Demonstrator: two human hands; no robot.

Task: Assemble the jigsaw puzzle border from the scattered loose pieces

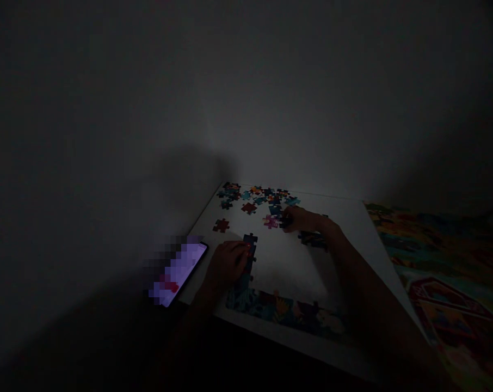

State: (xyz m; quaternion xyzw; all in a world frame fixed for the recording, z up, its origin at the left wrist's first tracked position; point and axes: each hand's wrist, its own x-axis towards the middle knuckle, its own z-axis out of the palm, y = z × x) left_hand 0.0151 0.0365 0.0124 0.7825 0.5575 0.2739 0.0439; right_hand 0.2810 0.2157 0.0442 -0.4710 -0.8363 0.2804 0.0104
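My left hand (227, 261) lies over the left side of a partly joined jigsaw border (281, 309), its fingers resting on the upright strip of joined pieces (250, 239). My right hand (301, 219) is closed, with fingertips pinched at a dark puzzle piece (285, 222). Just left of those fingertips is a pink puzzle piece (271, 221). Below the right wrist lies a dark group of pieces (312, 239), partly covered by the forearm. The border's right end is lost in the arm's shadow.
Several loose puzzle pieces (266, 193) are heaped along the far edge of the white table (287, 267). Two reddish-brown pieces (221, 225) lie nearer. A lit phone (185, 272) rests at the left edge. At right is a colourful printed surface (442, 294). A wall (271, 120) rises behind.
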